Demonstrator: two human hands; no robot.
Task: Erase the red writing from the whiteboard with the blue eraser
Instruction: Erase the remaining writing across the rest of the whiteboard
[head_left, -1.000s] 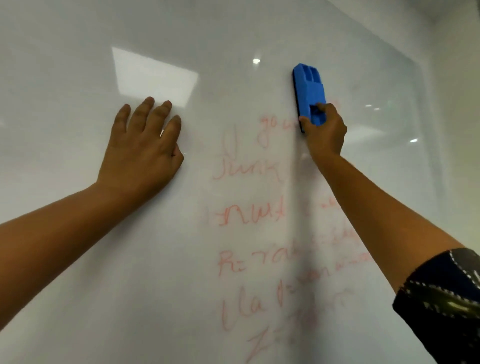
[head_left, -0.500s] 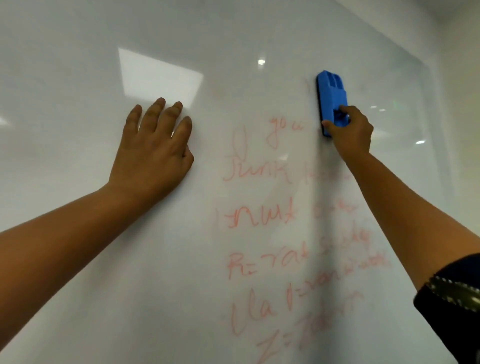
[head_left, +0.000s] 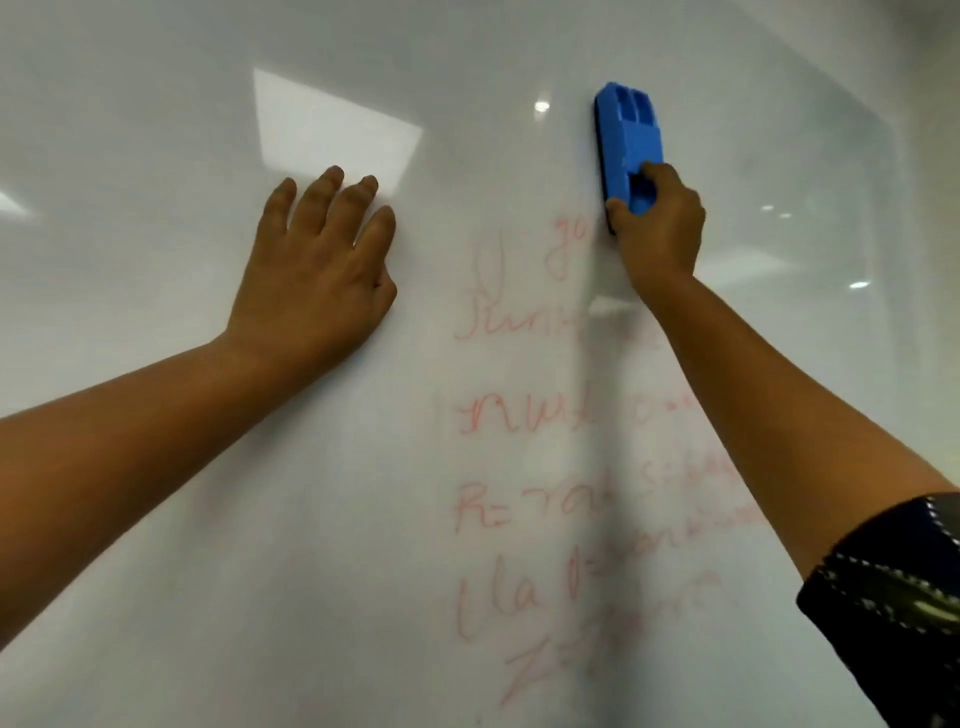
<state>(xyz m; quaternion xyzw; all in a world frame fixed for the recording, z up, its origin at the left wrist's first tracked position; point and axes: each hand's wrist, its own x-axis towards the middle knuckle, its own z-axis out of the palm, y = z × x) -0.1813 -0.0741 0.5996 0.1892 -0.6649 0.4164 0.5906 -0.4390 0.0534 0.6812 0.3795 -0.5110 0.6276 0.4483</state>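
Eraser: the blue eraser (head_left: 629, 150) stands upright against the whiteboard (head_left: 156, 519) in the upper right of the frame, its long side running up and down, with a dark pad edge showing along its left side where it meets the board.
Right hand: the right hand (head_left: 660, 228) grips the lower end of the eraser, thumb on the left edge and fingers curled round the right side; the upper two thirds of the eraser stick out above the hand.
Red writing: the red writing (head_left: 524, 421) fills the lower middle of the frame below the eraser, in several stacked lines; the left parts of the lines read fairly sharp, while the parts to the right, next to the forearm, are faint and smeared. The top line sits just left of and below the eraser's lower end.
Left hand: the left hand (head_left: 317, 280) lies flat on the board at the centre left of the frame, fingers straight and close together, pointing up, well apart from the writing's left edge.
Sleeve: a dark patterned sleeve (head_left: 893, 603) covers the right upper arm at the lower right corner.
Reflections: a bright rectangular light reflection (head_left: 332, 130) shows on the board above the left hand's fingertips, and smaller glints lie to the right.
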